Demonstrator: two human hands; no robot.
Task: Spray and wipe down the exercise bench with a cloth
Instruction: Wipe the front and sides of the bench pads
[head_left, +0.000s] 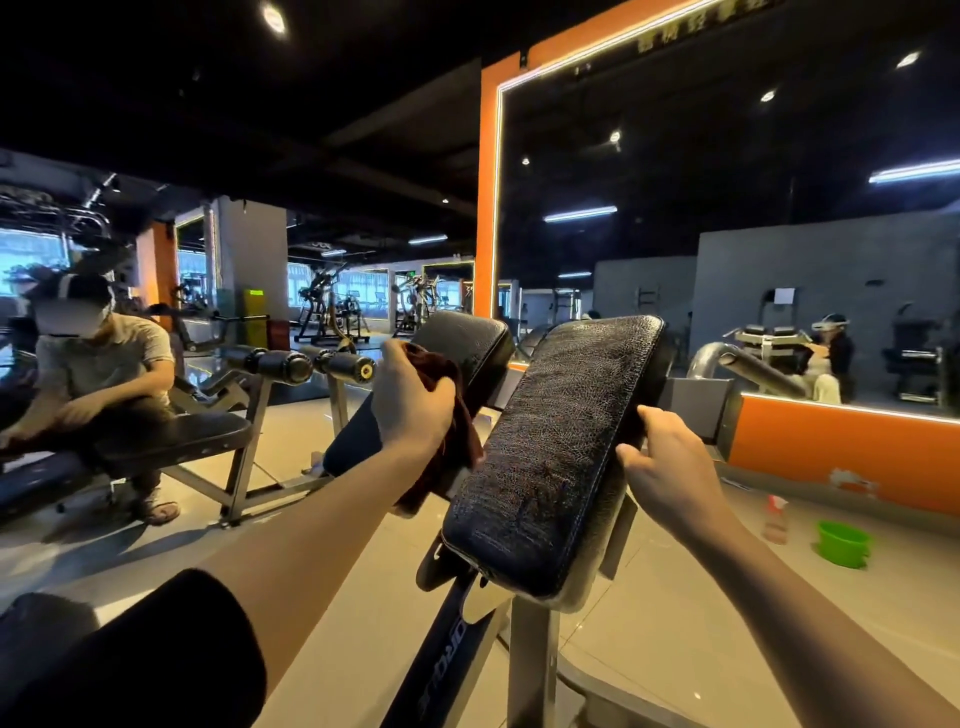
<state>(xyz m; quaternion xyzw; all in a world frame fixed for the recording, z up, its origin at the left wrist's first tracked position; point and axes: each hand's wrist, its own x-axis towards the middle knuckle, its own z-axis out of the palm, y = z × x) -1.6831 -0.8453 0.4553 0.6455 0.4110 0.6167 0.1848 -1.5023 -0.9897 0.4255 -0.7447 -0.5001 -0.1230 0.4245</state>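
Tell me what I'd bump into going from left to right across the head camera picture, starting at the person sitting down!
Seated person → foam rollers → left hand holding the dark red cloth → black bench pad → right hand gripping the pad's edge → spray bottle on the floor → green basin.

A tiled gym floor carries a green tub and a blurred spray bottle just beside it, near the orange wall base; steel bench frames stand on it.
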